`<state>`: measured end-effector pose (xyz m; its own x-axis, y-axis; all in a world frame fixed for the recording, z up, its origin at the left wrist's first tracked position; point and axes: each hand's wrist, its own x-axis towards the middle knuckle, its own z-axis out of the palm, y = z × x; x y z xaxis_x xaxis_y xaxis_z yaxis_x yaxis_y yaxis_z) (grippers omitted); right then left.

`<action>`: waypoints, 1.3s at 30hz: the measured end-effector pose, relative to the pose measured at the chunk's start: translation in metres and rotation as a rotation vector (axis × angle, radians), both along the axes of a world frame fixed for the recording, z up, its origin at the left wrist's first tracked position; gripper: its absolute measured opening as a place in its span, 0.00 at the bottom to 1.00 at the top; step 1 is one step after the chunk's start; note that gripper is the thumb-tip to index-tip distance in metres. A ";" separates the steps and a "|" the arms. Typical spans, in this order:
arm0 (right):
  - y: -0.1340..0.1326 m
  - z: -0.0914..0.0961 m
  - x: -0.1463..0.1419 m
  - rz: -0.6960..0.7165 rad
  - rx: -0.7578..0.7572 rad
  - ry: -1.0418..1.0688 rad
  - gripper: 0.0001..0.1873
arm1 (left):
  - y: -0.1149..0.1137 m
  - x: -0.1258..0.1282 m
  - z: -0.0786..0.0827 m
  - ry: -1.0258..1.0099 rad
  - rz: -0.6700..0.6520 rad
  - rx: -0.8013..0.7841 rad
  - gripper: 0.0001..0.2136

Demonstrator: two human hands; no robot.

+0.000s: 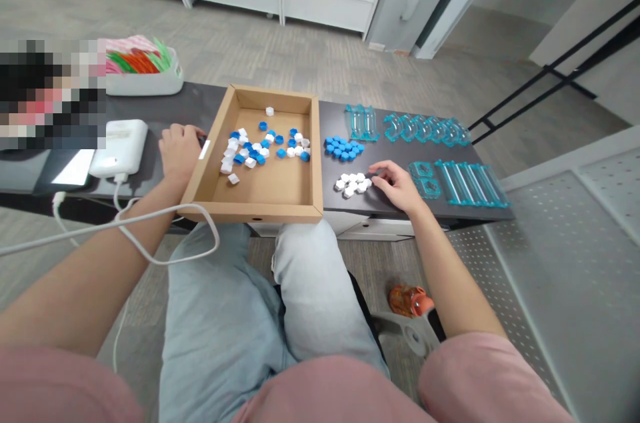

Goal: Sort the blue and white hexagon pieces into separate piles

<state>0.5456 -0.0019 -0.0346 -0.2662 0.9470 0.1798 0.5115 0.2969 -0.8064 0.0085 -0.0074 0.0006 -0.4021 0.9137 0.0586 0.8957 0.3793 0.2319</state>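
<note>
My right hand (pixel 396 186) rests on the dark table, thumb and fingers apart, with its fingertips at the edge of a cluster of white hexagonal pieces (pixel 352 184). Just behind that cluster lies a group of blue hexagonal pieces (pixel 343 147). My left hand (pixel 179 151) is curled beside the left wall of a shallow cardboard box (pixel 273 193); something dark shows at its fingertips, too hidden to name. Inside the box, blue and white pieces (pixel 250 151) lie mixed and scattered, mostly toward the left and middle.
Clear teal plastic parts (pixel 425 130) stand in rows at the right, including ribbed ones (pixel 473 183). On the left are a white device (pixel 120 146) with cables, a phone (pixel 73 166) and a white basket (pixel 150 82) of colourful strips. A white cable (pixel 165 211) loops over my left forearm.
</note>
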 end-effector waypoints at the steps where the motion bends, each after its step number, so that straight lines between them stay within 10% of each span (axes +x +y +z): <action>1: 0.001 0.000 0.000 -0.017 0.010 -0.002 0.19 | 0.000 0.000 0.000 -0.007 -0.003 0.001 0.27; 11: -0.007 0.040 -0.038 0.035 0.230 -0.026 0.15 | -0.006 0.007 0.000 -0.029 -0.056 0.083 0.24; 17: 0.002 0.088 -0.187 0.649 0.284 -0.134 0.09 | -0.002 0.005 -0.007 -0.025 -0.053 0.116 0.25; 24: 0.021 0.059 -0.320 0.999 0.378 -0.647 0.12 | -0.001 0.004 -0.008 -0.039 -0.063 0.115 0.23; 32: 0.024 0.089 -0.249 0.859 0.366 -0.377 0.03 | 0.000 0.004 -0.006 -0.051 -0.079 0.106 0.23; 39: 0.012 0.107 -0.105 0.263 0.251 -0.110 0.17 | -0.002 0.004 -0.005 -0.061 -0.067 0.108 0.24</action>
<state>0.4407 0.0103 0.0727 -0.5249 0.7740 0.3541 0.4713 0.6107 -0.6363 0.0129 -0.0098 -0.0042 -0.3466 0.9282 0.1356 0.9011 0.2893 0.3230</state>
